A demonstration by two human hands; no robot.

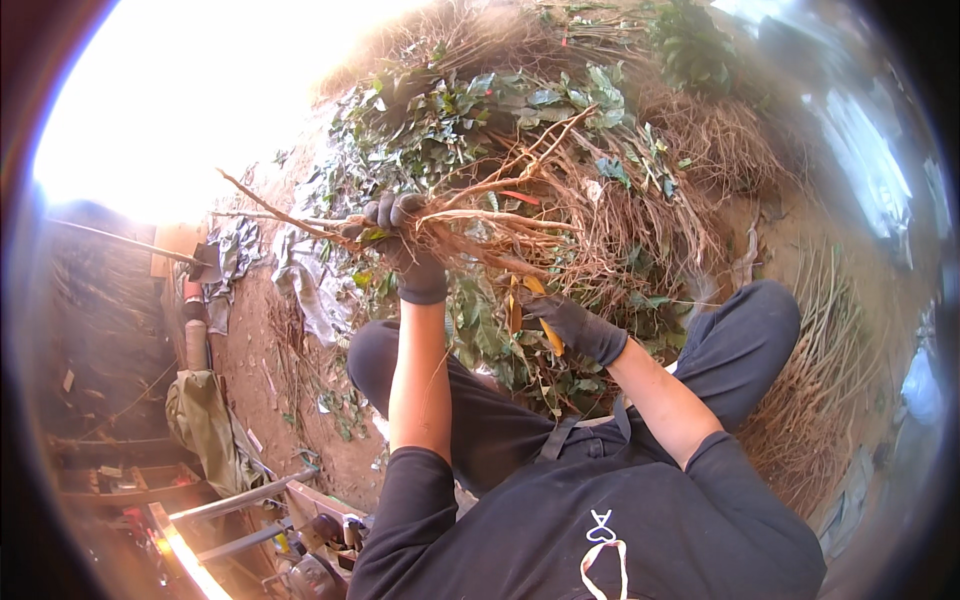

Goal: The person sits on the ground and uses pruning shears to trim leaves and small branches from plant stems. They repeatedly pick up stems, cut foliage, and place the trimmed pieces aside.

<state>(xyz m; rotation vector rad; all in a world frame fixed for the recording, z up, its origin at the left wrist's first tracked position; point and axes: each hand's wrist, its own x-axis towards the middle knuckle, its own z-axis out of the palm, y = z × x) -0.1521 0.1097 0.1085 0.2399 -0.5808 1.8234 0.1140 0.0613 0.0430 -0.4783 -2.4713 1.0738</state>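
Note:
My left hand [412, 259], in a dark glove, is closed around the stems of a bare-root woody plant [502, 217]. Its thin brown stems stick out to the left of the fist, and its tangled roots spread to the right. Below the roots, my right hand [585, 324], also gloved, grips yellow-handled pruning shears [553, 337]. The blades are hidden, so I cannot tell whether they touch the roots. Cut green leaves [480, 319] lie beneath both hands, between my bent knees.
A heap of rooted plants [645, 195] with leafy tops spreads ahead. More bundled rooted stems [810, 360] lie by my right knee. At left are crumpled grey cloth [304, 277], a long-handled hoe [202, 262] and a metal-framed stand [247, 499] on bare soil.

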